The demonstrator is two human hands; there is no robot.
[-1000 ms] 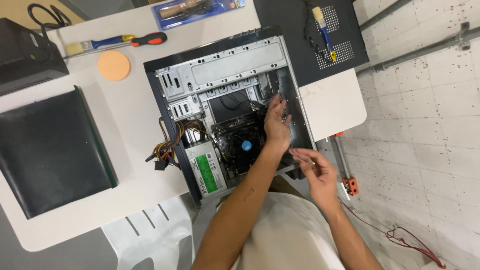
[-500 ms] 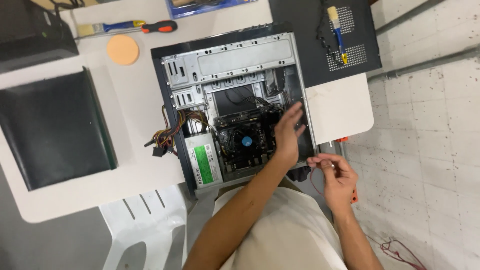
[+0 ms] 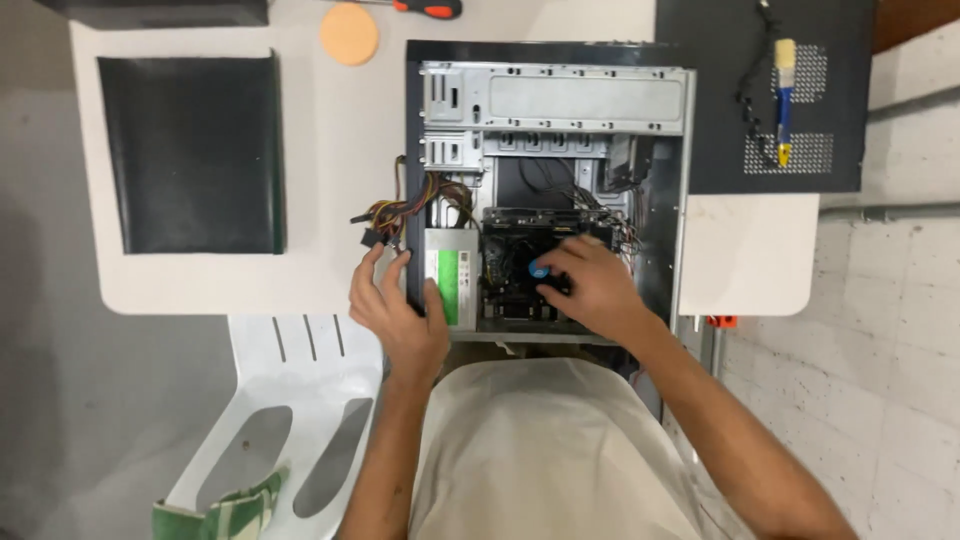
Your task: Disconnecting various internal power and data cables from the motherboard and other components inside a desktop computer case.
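Big change from half a second back: the left hand [image 3: 400, 305], which was reaching deep into the computer case [image 3: 550, 190], now sits at the case's lower left edge, fingers spread and curled over the wall beside the power supply [image 3: 450, 275] with its green label. The right hand [image 3: 590, 285], which was down by the person's lap pinching something thin, is now inside the case, fingers bent over the cooler fan [image 3: 525, 270], a blue spot showing at the fingertips; whether it grips anything I cannot tell. The view has also swung, so the case now sits centre frame.

Sweeping left to right: a white chair [image 3: 280, 400] at lower left, just below the white table [image 3: 330, 170]. A flat black panel [image 3: 190, 155] lies at the table's upper left, well apart from the case. An orange disc [image 3: 349, 33] sits near the top edge. A bundle of coloured wires [image 3: 400, 215] spills over the case's left wall, just above the left hand. At upper right a perforated black side panel [image 3: 765, 95] carries a small brush [image 3: 784, 100].

The case lies on its side, open, grey metal bays toward the top, board and cables low.
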